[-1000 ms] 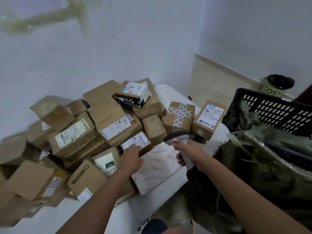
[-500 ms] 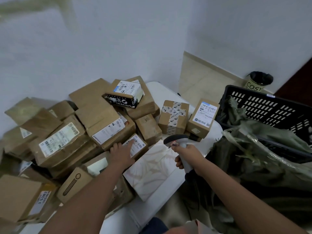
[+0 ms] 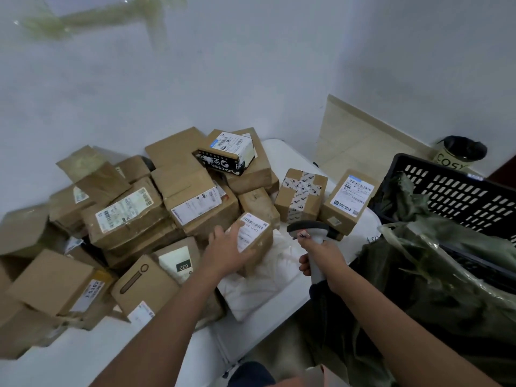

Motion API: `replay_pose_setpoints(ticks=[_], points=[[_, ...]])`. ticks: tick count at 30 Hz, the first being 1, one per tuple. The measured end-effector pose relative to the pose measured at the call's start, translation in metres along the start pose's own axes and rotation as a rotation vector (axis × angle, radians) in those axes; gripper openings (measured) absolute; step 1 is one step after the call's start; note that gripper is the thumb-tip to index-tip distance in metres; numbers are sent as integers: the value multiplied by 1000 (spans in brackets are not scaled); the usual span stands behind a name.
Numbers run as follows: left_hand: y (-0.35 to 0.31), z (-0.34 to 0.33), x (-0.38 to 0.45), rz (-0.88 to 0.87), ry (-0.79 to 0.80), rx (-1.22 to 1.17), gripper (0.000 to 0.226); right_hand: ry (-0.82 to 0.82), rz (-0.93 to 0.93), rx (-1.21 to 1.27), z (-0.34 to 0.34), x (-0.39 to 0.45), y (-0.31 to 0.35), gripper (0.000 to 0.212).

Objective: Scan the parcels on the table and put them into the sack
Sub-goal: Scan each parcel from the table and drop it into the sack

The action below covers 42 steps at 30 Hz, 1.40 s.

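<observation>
Lying just below the middle of the frame, a small parcel [image 3: 255, 236] shows its white label face-up, likely so the barcode can be read. The left hand [image 3: 227, 251] grips it by the near left corner, thumb across the label's edge and the other fingers wrapped under the near side. It rests against a white padded bag [image 3: 265, 277] on the table [image 3: 195, 356].

Just to its right, the right hand [image 3: 321, 256] has its fingers curled tight round the handle of a scanner [image 3: 308, 229], whose dark head tips toward the label, a pose that suits scanning before lifting. Further out, a heap of parcels [image 3: 125, 216] fills the left and centre, many with labels turned away.

At the right edge a green sack [image 3: 446, 275] gapes open inside a black crate [image 3: 460, 196], close by for the drop. A bin [image 3: 458, 156] stands in the far corner.
</observation>
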<state>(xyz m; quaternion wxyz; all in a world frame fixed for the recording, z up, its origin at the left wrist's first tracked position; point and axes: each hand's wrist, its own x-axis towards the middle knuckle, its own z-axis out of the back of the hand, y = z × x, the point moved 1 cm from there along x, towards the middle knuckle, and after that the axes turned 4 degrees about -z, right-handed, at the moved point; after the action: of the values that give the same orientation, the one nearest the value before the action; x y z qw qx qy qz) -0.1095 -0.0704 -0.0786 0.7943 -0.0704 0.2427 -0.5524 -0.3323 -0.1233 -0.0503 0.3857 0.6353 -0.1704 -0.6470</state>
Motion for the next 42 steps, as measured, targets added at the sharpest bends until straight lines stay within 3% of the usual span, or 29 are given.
replay_pose_setpoints(ticks=[5, 8, 11, 14, 19, 26, 42], points=[[-14, -32, -20, 80, -118, 31, 81, 29, 15, -11, 15, -11, 0, 32], [-22, -41, -29, 81, -110, 13, 84, 38, 26, -20, 23, -17, 0, 31], [-26, -42, -34, 89, -87, -227, 81, 35, 38, -44, 29, -24, 3, 29], [-29, -51, -36, 137, -91, -521, 92, 52, 51, -82, 33, -31, 13, 29], [-22, -72, -28, 387, 30, -738, 115, 117, 125, -148, 28, -46, 42, 35], [-18, -80, -21, 397, 105, -657, 94, 218, 168, -268, 8, -63, 65, 30], [-16, -85, -21, 376, 119, -635, 88, 203, 160, -298, 5, -71, 63, 28]])
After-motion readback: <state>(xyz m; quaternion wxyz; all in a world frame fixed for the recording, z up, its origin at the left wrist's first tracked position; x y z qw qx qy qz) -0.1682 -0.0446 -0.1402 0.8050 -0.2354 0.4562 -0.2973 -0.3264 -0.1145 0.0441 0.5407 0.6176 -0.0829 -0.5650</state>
